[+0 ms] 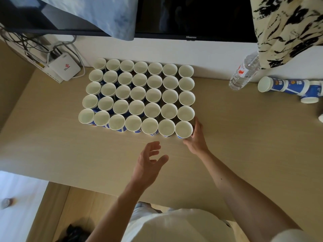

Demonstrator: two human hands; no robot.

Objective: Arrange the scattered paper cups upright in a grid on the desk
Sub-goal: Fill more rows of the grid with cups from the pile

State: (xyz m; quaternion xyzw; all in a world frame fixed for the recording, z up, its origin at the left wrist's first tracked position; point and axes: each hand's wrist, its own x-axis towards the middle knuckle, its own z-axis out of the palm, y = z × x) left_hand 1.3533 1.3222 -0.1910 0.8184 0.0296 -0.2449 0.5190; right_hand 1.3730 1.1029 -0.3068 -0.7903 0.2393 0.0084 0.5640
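The paper cups (138, 93) stand upright on the tabletop (236, 137) in a grid of 5 rows w/ 7 cups each. Their open mouths face up, and the rims touch or nearly touch. The far row is close to the wall, below the TV (192, 14).

The right hand (195, 137) is at the near right corner of the grid. Its fingers are curled round the side of the corner cup (183, 129), which stands upright in line w/ the front row. The left hand (150, 159) hovers over the tabletop just in front of the grid, approx. at the middle of the front row. Its fingers are loose and a bit spread, and it holds nothing.

Well apart from the grid, at the right edge of the view, a lying stack of cups (283, 86) rests on its side. Its white rim points left and the walls carry a blue print. One more cup (309, 98) lies just beside it. Between this stack and the grid a clear water bottle (243, 74) stands near the wall, its top hidden by a black-and-cream patterned cloth (288, 28).

Left of the grid, at the wall, sits a white router box (64, 69) w/ several cables. A blue cloth (90, 14) hangs over part of the TV.
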